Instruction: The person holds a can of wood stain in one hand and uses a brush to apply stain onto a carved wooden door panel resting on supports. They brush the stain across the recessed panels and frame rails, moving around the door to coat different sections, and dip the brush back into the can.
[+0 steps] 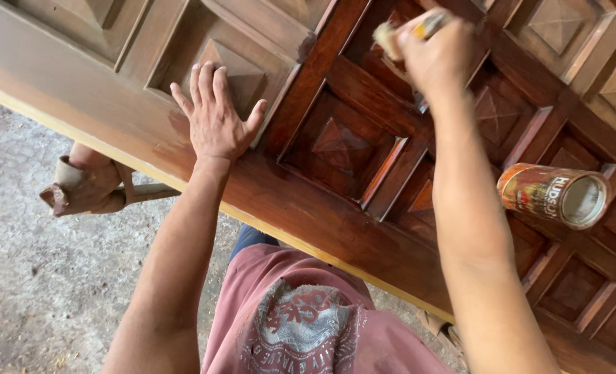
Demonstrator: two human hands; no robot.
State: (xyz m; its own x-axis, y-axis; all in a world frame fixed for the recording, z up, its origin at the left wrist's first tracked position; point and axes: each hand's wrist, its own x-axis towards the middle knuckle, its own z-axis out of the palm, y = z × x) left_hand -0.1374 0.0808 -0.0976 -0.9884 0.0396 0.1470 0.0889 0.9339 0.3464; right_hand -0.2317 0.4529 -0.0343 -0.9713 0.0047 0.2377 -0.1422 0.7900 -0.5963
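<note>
- The right hand (436,52) is clamped on a brush (398,34) over a dark stained panel; short strokes along the grain would suit.
- The left hand (216,114), fingers spread flat, steadies the carved door (322,208) near its front edge.
- An open tin (554,196) rests on the door by the right forearm; the elbow should stay off it.

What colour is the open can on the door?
Orange-red with brown, seen in the head view: can.

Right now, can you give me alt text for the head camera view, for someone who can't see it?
Seen from above, a person's right hand holds a brush over a carved wooden door lying flat, while the left hand rests flat, fingers spread, on its paler part. An open tin can sits on the darker, glossy part, right of the right forearm.
</note>
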